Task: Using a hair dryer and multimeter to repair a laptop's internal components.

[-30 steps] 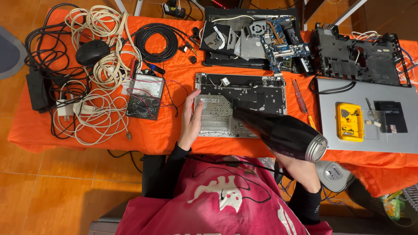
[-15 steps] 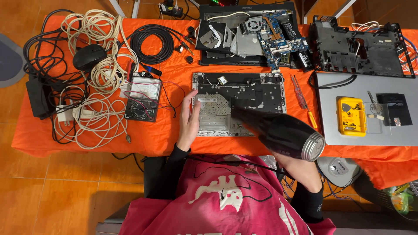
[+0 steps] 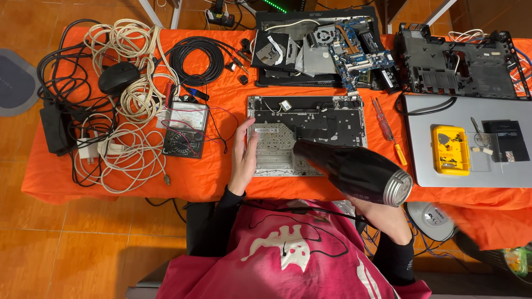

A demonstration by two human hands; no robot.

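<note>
An opened laptop base with its keyboard underside lies in the middle of the orange table. My left hand rests flat on its left edge, fingers spread, holding nothing. My right hand grips a black hair dryer with a silver rear grille. The dryer's nozzle points at the lower middle of the laptop base.
White and black cable coils, a black mouse and an analog multimeter lie at the left. A bare motherboard assembly and a black chassis sit at the back. A screwdriver, grey lid and yellow tool box lie at the right.
The view has shifted slightly. The dryer's nozzle has stayed over the lower middle of the laptop base. My left hand has not moved.
</note>
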